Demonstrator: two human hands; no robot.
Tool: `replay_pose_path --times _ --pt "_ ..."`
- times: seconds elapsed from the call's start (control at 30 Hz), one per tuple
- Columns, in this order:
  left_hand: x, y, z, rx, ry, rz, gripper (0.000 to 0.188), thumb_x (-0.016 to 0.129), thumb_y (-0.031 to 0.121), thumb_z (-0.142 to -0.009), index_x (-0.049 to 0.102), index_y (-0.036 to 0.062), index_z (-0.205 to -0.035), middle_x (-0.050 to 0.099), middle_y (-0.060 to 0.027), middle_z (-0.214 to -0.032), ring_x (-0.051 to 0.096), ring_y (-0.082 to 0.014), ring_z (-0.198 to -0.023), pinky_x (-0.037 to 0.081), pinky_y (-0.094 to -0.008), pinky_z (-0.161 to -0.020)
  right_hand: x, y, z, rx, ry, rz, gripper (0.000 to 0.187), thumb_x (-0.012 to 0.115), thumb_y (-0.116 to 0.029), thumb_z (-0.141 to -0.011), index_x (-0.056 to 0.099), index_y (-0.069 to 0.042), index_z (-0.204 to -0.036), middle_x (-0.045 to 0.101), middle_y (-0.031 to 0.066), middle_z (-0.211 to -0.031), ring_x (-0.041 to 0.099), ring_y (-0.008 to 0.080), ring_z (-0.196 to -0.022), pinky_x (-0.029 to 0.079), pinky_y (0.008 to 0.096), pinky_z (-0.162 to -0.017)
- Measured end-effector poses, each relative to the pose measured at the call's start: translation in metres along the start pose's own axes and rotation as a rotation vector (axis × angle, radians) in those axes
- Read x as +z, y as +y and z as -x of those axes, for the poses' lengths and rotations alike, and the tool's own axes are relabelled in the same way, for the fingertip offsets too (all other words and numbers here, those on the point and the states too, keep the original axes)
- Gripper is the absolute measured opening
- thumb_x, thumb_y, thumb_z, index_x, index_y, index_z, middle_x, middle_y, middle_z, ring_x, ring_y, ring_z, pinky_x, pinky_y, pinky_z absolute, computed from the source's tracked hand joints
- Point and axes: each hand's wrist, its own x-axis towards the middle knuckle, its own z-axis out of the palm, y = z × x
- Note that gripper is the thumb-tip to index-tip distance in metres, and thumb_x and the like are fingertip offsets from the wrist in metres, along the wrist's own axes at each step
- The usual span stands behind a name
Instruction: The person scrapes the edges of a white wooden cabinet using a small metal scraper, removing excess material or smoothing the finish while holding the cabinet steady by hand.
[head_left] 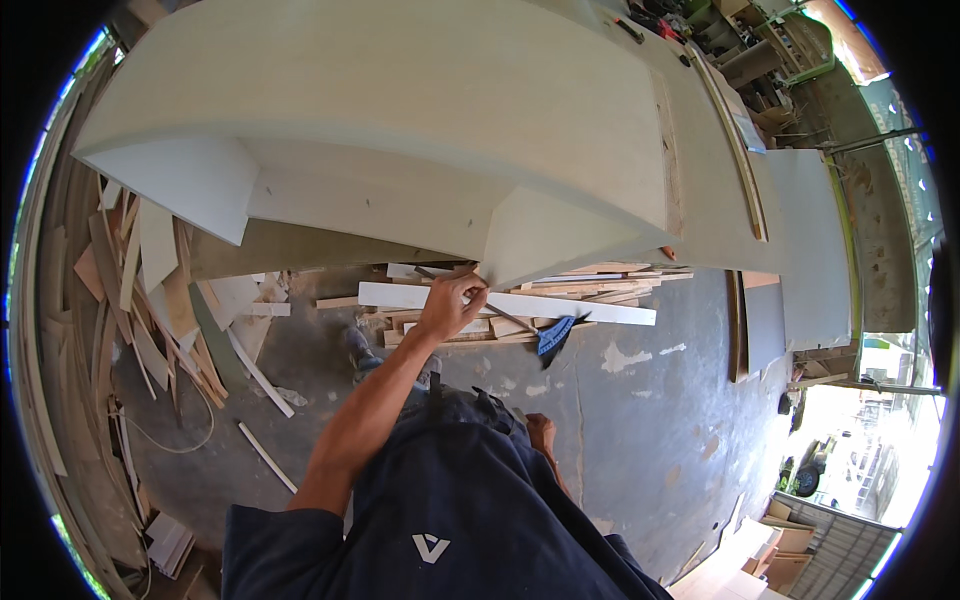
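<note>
A large pale panel piece (380, 90) with upright side boards lies in front of me on a workbench. My left hand (458, 303) is raised to its near lower edge, close to the right side board (555, 235). Its fingers are pinched together, and whatever they hold is too small or hidden to name. Low beside my waist is my right hand (540, 432), its fingers curled; what they close on, if anything, cannot be made out. Beyond the left hand, a blue broom head (555, 340) with a thin handle rests by a pile of wood strips (600, 290).
Offcuts and boards (150, 270) lean in a heap at the left. A long white strip (520, 304) lies on the wood pile. Another narrow strip (266, 457) is on the grey floor (660, 420). At the right, a long wooden batten (735, 150) lies on the bench.
</note>
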Motion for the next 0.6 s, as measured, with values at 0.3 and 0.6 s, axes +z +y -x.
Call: replay_pose_path --times 0.3,0.6 --pt "0.006 -0.008 0.011 -0.165 0.034 0.051 0.008 0.07 0.005 -0.091 0.073 -0.003 -0.091 0.072 -0.0135 -0.081 0.069 -0.0226 -0.068 0.054 -0.0349 -0.065 0.002 -0.002 0.003 0.061 0.023 -0.027 0.029 0.056 -0.012 -0.087 0.08 -0.005 -0.102 0.076 0.0228 -0.097 0.073 0.0401 -0.096 0.056 0.0461 -0.089" --pt "0.001 -0.026 0.012 -0.26 -0.035 0.089 0.01 0.073 0.007 -0.09 0.074 -0.0033 -0.092 0.074 -0.012 -0.084 0.07 -0.019 -0.072 0.055 -0.0328 -0.068 -0.001 -0.005 -0.001 0.082 -0.016 0.002 0.029 0.056 -0.012 -0.087 0.079 -0.005 -0.103 0.076 0.0229 -0.096 0.073 0.04 -0.095 0.056 0.046 -0.089"
